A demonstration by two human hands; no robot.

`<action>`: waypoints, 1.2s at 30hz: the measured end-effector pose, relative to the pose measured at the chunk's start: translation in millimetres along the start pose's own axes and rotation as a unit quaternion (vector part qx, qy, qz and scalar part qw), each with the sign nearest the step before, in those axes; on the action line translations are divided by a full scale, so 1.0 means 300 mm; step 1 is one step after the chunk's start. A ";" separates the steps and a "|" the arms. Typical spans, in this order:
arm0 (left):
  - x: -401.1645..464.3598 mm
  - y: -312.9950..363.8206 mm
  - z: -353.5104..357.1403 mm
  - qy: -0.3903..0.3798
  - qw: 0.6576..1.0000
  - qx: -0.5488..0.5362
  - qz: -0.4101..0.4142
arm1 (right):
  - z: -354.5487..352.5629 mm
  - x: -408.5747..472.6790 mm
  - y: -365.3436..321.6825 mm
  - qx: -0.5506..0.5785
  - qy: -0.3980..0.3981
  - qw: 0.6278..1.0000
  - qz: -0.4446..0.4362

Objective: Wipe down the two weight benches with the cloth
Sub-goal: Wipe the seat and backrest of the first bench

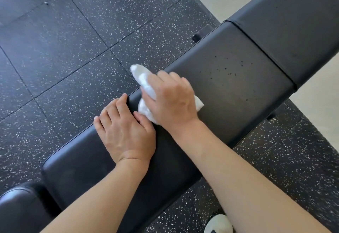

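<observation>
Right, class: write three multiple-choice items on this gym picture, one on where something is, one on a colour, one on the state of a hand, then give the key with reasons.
1. Where is the cloth?
A. on the floor
B. on the bench pad under the right hand
C. hanging from the left hand

2. What colour is the cloth?
A. white
B. blue
C. red

3. What is the left hand doing?
A. gripping the cloth
B. hanging clear of the bench
C. resting flat on the bench pad

Key: 1 B, the right hand presses it onto the bench pad; 2 A, it shows white against the black pad; 3 C, its fingers lie straight at the pad's edge.
</observation>
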State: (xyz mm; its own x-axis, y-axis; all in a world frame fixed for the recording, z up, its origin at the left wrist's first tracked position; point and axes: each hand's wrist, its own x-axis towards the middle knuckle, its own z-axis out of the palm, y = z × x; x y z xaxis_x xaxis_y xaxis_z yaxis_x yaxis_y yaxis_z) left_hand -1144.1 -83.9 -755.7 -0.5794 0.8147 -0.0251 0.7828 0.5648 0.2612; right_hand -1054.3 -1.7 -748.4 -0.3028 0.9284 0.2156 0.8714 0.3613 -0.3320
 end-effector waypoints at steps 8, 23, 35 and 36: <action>0.000 -0.009 0.008 0.011 1.000 0.004 0.004 | -0.123 -0.030 0.331 -0.108 0.068 0.987 0.098; 0.002 -0.005 0.004 0.012 1.000 0.003 0.007 | 0.003 0.211 0.085 0.039 -0.063 0.987 -0.141; 0.005 0.000 0.002 0.010 1.000 0.006 0.004 | 0.077 0.301 -0.008 -0.042 -0.072 0.996 -0.008; 0.005 -0.002 0.004 0.009 1.000 0.008 0.003 | 0.082 0.265 -0.043 -0.028 -0.069 0.997 -0.022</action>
State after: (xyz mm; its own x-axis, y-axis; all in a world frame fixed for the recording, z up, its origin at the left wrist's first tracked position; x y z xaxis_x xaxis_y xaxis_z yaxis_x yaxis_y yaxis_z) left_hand -1145.2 -83.0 -757.2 -0.5788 0.8155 -0.0053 0.7897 0.5622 0.2456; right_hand -1099.2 69.4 -749.6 -0.3888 0.9160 0.0991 0.8750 0.4008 -0.2715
